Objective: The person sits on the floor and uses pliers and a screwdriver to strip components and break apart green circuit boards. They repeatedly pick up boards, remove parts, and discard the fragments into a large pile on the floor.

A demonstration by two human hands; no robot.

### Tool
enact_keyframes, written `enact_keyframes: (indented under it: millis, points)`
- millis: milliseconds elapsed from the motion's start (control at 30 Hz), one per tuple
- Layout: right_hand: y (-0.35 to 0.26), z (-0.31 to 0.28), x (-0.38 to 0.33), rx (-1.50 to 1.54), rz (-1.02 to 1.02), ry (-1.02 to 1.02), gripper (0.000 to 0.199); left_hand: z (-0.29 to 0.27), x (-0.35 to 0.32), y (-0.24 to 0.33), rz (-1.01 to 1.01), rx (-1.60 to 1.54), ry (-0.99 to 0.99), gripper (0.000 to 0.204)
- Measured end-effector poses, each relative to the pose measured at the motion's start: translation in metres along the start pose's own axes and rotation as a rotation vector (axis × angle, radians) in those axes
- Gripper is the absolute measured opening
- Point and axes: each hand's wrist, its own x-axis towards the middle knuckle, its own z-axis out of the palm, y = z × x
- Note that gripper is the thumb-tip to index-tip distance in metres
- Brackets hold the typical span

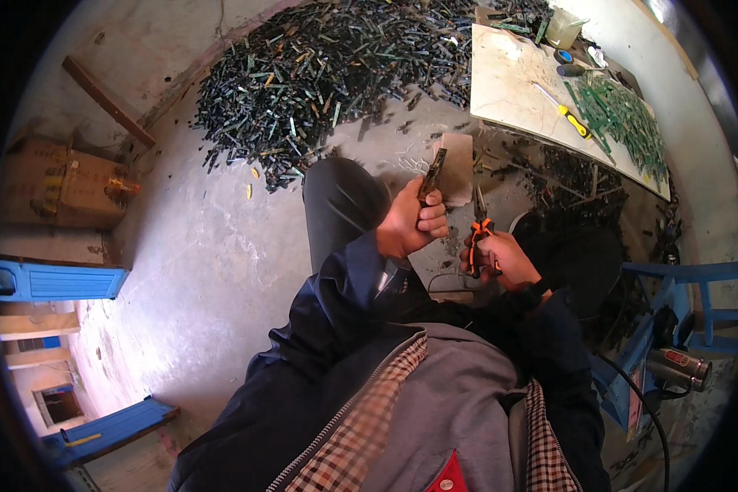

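My left hand, above the left knee, is closed around a small dark elongated piece that points up and away. Its exact kind is hard to make out. In my right hand are needle-nose pliers with orange and black handles, their jaws pointing away from me. The pliers' tips are to the right of the dark piece and apart from it. A brown flat block or board lies on the floor just beyond my hands, with thin light metal bits beside it.
A large heap of dark strip-like parts covers the far floor. At the far right a pale board carries a yellow-handled screwdriver and a pile of green strips. A cardboard box stands left; a metal heat-gun-like tool is at right.
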Motion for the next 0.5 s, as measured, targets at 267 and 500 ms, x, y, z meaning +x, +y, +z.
enact_keyframes:
  millis: [267, 500]
  points:
    - [0.0039, 0.0007, 0.0023, -0.104, 0.014, 0.050, 0.025, 0.0035, -0.0058, 0.0022, 0.040, -0.019, -0.032, 0.047]
    - [0.0038, 0.0038, 0.0016, -0.123, 0.018, 0.057, 0.024, 0.0002, -0.0056, 0.0028, 0.051, -0.021, -0.065, 0.048]
